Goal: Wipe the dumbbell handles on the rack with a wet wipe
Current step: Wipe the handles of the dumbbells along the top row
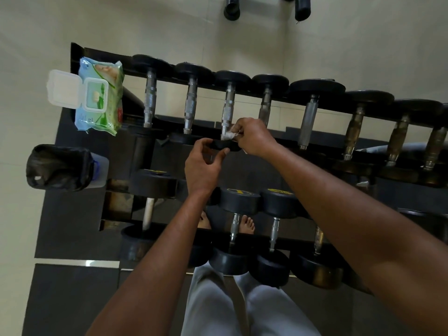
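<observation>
rack [278, 97]: black, two tiers, set against a pale wall; the landmark for every line below.
upper tier: a row of dumbbells lying across the rack, black heads front and back, metal handles between.
third dumbbell [228, 110]: third from the rack's left end on the upper tier; knurled silver handle; the one i am on.
wet wipe [229, 135]: white, bunched, pressed against the near end of that handle, just above the dumbbell's front head.
my right hand [252, 139]: over the front rail of the rack, fingers curled, pinching the wet wipe onto the handle.
my left hand [203, 163]: just left of my right, thumb and fingers curved around the front head of the same dumbbell, touching its rim.
lower tier: more dumbbells, some heads with yellow labels, under my forearms.
wipes pack [99, 98]: blue and green, lid flipped open, lying on the rack's left end.
bin [60, 167]: lined with a black bag, on the floor beside the rack's left end.
my feet: bare, seen through the lower tier.
</observation>
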